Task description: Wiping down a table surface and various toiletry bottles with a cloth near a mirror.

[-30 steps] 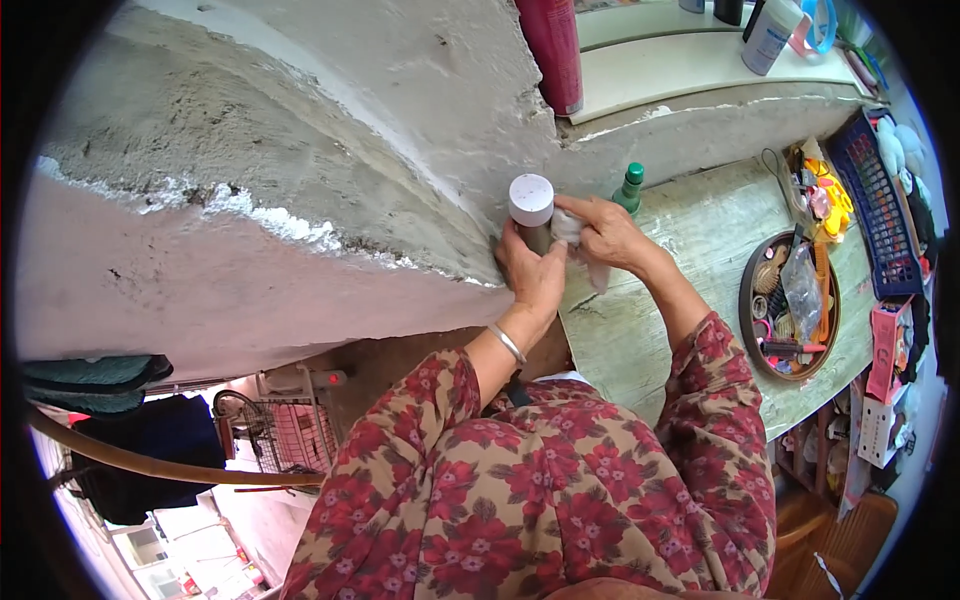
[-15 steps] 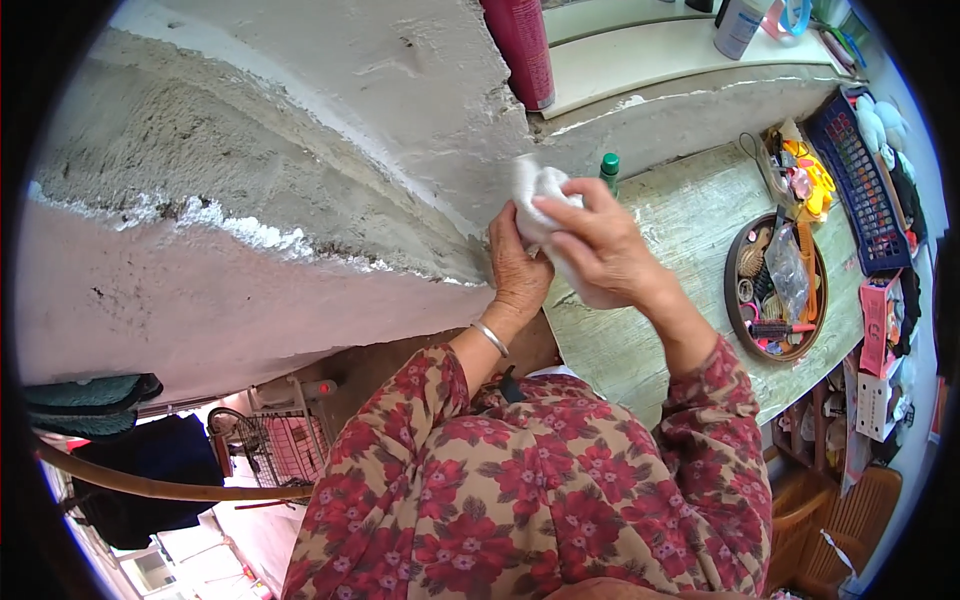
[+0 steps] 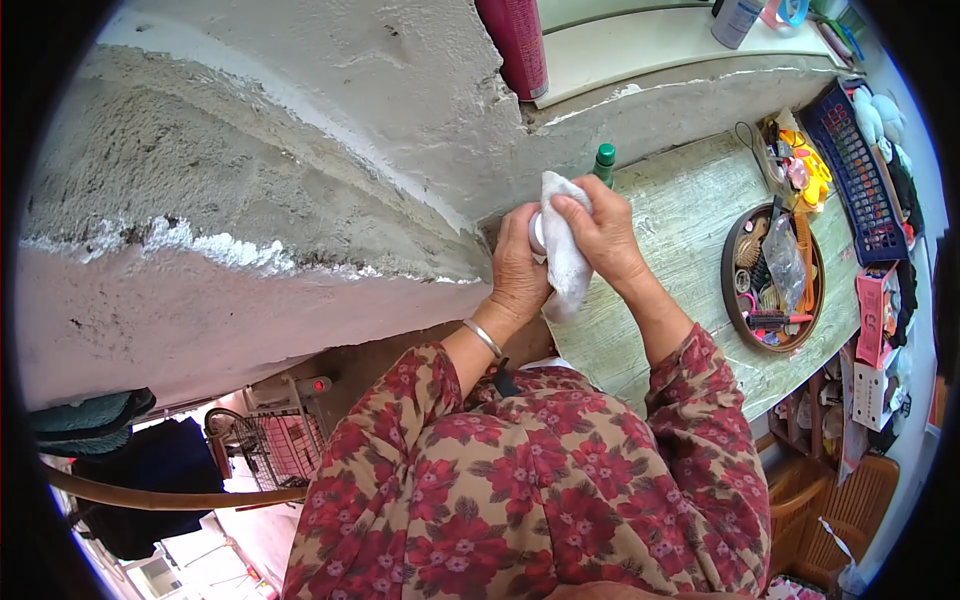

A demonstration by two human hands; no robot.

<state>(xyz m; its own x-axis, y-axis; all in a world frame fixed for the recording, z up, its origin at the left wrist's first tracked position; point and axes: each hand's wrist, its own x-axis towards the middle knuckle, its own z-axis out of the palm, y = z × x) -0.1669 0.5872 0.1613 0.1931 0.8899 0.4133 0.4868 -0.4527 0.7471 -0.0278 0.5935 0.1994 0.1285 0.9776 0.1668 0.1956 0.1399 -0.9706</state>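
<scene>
Both of our hands meet in front of the rough grey wall (image 3: 300, 150). Our left hand (image 3: 518, 268) is closed around a small white-capped jar (image 3: 538, 232), mostly hidden in its grip. Our right hand (image 3: 603, 232) clamps a white cloth (image 3: 565, 250) and presses it against the jar, the cloth hanging down between our palms. Just beyond our right fingers stands a green-capped bottle (image 3: 604, 160). Right of our right wrist, well apart on the wooden counter (image 3: 690, 210), sits a round tray (image 3: 730, 275) of combs and small items.
</scene>
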